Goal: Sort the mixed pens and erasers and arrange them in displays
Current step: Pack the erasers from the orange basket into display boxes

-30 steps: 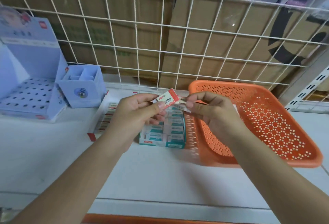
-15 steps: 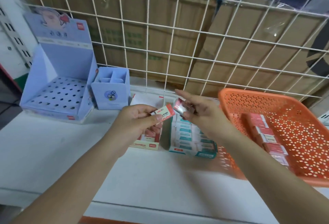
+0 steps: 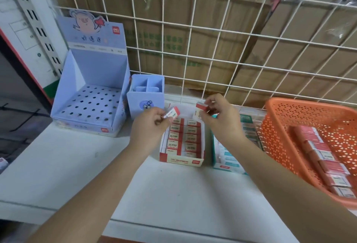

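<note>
Red-and-white sleeved erasers are held one in each of our hands above the red display box (image 3: 181, 160). Our left hand (image 3: 148, 126) pinches one eraser (image 3: 172, 112) between thumb and forefinger. Our right hand (image 3: 218, 119) pinches a second eraser (image 3: 201, 107) in curled fingertips. Both hang over the rear of the box, which stands on the white shelf (image 3: 173, 194) with two columns partly filled. A teal box (image 3: 228, 163) stands just beside it, and next comes the orange basket (image 3: 278, 136) holding more red erasers (image 3: 324, 161). We judge each eraser light, firm and slightly yielding, with a glossy wrap that may slip. Grip across the long edges of the sleeve, not the ends. The rear of the box appears to have room.
</note>
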